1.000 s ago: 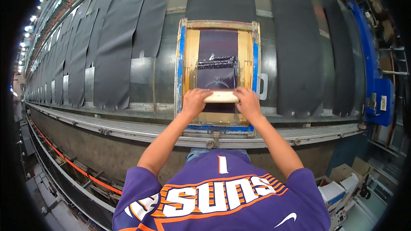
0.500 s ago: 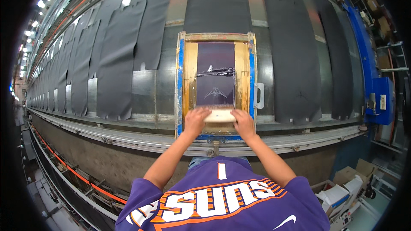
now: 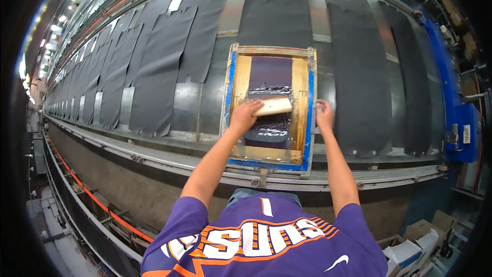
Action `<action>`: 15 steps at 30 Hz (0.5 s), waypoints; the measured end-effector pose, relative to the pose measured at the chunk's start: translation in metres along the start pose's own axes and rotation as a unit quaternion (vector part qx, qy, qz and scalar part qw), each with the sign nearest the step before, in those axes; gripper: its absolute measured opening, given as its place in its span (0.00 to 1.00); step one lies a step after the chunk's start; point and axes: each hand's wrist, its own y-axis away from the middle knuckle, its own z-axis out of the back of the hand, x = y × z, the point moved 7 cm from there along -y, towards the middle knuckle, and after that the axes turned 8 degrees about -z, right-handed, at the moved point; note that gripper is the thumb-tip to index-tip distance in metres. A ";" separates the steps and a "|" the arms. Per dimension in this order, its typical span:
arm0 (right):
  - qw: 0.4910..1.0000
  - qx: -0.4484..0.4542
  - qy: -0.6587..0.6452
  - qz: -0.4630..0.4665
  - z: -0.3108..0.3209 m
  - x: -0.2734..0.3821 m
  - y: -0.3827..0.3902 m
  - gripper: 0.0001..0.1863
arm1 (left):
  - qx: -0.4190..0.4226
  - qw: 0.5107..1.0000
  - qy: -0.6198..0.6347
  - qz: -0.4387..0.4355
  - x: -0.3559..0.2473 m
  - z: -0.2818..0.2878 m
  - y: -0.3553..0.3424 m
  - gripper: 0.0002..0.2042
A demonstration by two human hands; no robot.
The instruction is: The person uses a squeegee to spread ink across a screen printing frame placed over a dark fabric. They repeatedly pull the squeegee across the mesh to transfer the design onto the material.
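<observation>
A wooden screen-printing frame (image 3: 232, 79) edged in blue tape lies on the long table in front of me. Its dark purple mesh (image 3: 270, 69) carries glossy black ink (image 3: 269, 132) across the nearer part. My left hand (image 3: 245, 116) is closed around the left end of a pale squeegee (image 3: 277, 105), which stands slightly slanted over the middle of the mesh. At the frame's right side, my right hand (image 3: 324, 116) has its fingers curled where the frame's white handle is; the hand covers most of that handle.
Dark grey fabric panels (image 3: 359, 72) lie in a row along the metal table, left, right and behind the frame. A metal rail (image 3: 169, 161) runs along the near edge. Blue machinery (image 3: 464, 132) stands at the right, with open cardboard boxes (image 3: 423, 238) at lower right.
The squeegee has moved away from me, from the frame's near end to mid-mesh. My right hand has left it for the frame's right side. Ink now covers the near mesh.
</observation>
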 end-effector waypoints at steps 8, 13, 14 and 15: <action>0.987 -0.120 0.027 0.107 0.023 0.081 0.039 0.11 | 0.063 0.997 0.017 -0.043 -0.070 -0.002 0.138 0.37; 0.986 -0.100 -0.040 0.129 -0.055 0.150 0.095 0.12 | 0.049 0.998 0.045 -0.005 -0.016 0.082 0.175 0.36; 0.987 -0.089 -0.040 0.125 -0.085 0.163 0.110 0.12 | 0.044 0.998 0.045 0.003 0.007 0.100 0.187 0.36; 0.988 -0.080 -0.044 0.121 -0.118 0.184 0.130 0.12 | 0.021 0.999 0.035 0.006 0.036 0.123 0.204 0.35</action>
